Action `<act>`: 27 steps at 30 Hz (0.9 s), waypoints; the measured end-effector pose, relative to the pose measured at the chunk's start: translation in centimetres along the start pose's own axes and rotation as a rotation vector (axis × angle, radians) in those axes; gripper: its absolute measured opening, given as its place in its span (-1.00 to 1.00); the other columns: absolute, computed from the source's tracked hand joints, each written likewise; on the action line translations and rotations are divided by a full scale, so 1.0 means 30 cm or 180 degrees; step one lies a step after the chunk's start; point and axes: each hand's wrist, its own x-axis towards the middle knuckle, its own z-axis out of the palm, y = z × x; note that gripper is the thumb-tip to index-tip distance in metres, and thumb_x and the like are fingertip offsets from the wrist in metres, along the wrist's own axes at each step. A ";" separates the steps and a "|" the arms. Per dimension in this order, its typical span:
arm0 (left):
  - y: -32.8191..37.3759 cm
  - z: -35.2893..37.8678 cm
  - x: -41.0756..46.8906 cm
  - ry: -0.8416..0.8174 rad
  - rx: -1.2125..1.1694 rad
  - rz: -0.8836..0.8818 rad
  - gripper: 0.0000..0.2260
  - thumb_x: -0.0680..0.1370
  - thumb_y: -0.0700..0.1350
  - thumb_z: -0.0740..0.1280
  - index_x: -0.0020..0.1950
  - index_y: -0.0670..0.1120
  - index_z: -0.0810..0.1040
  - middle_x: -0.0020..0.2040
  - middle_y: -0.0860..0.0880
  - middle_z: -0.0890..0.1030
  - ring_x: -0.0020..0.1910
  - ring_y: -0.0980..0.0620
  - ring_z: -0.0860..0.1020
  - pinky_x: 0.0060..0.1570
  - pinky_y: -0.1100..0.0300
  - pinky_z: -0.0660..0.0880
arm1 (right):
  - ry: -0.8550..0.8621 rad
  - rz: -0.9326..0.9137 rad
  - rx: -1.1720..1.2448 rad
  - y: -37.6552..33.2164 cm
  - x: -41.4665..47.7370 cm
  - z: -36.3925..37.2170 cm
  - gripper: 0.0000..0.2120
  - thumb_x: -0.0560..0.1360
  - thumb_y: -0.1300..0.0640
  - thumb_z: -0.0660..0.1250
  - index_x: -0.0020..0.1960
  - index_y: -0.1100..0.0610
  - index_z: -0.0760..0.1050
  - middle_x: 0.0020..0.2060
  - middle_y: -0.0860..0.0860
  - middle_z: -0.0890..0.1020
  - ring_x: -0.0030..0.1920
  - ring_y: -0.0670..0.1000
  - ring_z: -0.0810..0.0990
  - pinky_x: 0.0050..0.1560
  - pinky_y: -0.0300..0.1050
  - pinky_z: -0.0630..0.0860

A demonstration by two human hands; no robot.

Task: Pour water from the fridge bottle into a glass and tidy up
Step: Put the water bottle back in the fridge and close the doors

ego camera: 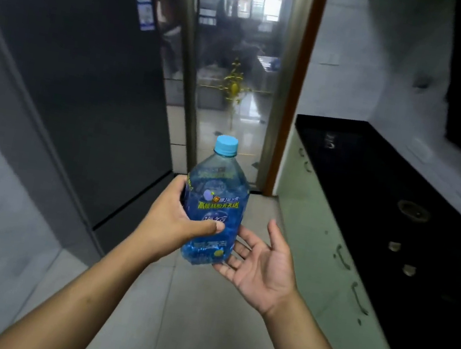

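I am holding the bottle [213, 208] upright in front of me, over the floor of a narrow kitchen; my left hand [169, 219] is wrapping round its labelled middle, thumb lying across the front of the label and fingers going round the far side, so the grip is closed firmly on the plastic. My right hand [260, 262] is spread wide, palm up, fingers apart, just beside the bottle's lower right edge; its fingertips look to be brushing the base, though the wide lens is making that hard to settle, and it is gripping nothing. The blue cap [226, 145] is sitting on the neck, so nothing is being poured yet.

The dark fridge [83, 66] is standing on my left with its doors closed; the black countertop [375, 203] is running along my right, above pale green cabinet fronts [315, 242]. I am judging that I am in the carrying step, between fetching and pouring; I am seeing no glass anywhere in this view, so the next move is calling for finding one, most likely along the counter. After that I am needing a free hand for the cap: either the open right hand goes up to twist it while the left steadies the body, or the bottle goes down on the counter first.
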 end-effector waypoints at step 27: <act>-0.254 -0.920 0.453 0.2566 0.0143 -0.0734 -0.36 0.27 -0.25 0.65 0.26 -0.04 0.46 0.09 0.01 0.68 0.01 0.09 0.70 0.00 0.08 0.66 | -0.1895 0.1668 -0.1065 0.219 1.012 0.979 -0.13 0.36 -0.45 0.20 0.37 0.22 0.48 0.22 0.26 0.62 0.30 0.30 0.54 0.40 0.25 0.37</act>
